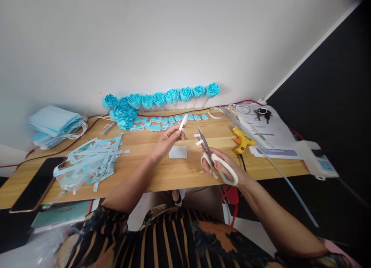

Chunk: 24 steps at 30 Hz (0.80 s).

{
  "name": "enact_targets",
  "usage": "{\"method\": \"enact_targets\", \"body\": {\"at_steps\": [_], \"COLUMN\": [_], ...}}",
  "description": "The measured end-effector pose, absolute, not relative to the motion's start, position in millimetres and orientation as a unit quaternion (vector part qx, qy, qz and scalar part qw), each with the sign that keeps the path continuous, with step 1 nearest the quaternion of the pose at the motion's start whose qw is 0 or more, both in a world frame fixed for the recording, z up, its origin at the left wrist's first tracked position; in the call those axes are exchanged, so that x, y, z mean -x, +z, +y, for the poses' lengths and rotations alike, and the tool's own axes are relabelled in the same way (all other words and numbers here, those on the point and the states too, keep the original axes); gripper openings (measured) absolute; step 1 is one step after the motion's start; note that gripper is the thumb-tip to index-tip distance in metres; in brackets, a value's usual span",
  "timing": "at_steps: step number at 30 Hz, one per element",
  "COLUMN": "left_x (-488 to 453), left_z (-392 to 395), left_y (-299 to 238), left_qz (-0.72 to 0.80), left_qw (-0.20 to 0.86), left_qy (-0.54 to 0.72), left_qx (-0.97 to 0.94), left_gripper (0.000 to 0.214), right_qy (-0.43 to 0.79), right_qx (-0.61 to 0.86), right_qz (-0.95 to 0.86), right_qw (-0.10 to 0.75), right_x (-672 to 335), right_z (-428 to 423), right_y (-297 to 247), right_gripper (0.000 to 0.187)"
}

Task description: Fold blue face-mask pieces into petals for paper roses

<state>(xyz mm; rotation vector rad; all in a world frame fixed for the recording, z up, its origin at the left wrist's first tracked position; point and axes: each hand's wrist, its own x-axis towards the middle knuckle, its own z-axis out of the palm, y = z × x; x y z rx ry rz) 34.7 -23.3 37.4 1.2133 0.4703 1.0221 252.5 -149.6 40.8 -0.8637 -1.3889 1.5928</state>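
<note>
My left hand (171,139) pinches a narrow white strip (183,122), which points up and to the right. In my right hand (223,165) is a pair of scissors (206,146) with cream handles, its blades slightly apart and aimed up and left. Small white cut pieces (198,142) show by the blades; whether they lie on the table or touch the metal I cannot tell. Between the hands, a pale rectangular sheet (177,152) rests on the wooden table (150,171). Beyond my left hand lie rows of small blue folded pieces (165,126).
Several blue fabric flowers (172,96) line the wall. At left are a heap of blue-white scraps (89,161), a stack of face masks (55,121) and a phone (36,185). A yellow glue gun (242,140), a tape roll (216,113) and printed papers (278,130) with keys (263,113) occupy the right.
</note>
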Motion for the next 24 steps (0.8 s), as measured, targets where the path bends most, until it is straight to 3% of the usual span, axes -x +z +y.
{"method": "enact_targets", "body": {"at_steps": [10, 24], "left_x": [-33.3, -33.4], "left_z": [-18.1, -21.4], "left_y": [32.0, 30.0], "left_qz": [0.221, 0.208], "left_qw": [0.686, 0.708], "left_qy": [0.443, 0.407], "left_qx": [-0.534, -0.538], "left_gripper": [0.032, 0.045], "right_qy": [0.663, 0.676], "right_qx": [0.287, 0.323], "right_qz": [-0.566, -0.565], "right_qw": [0.397, 0.345], "right_x": [-255.7, -252.2], "right_z": [-145.9, -134.9], "right_y": [35.7, 46.2], "right_gripper": [0.060, 0.061]}}
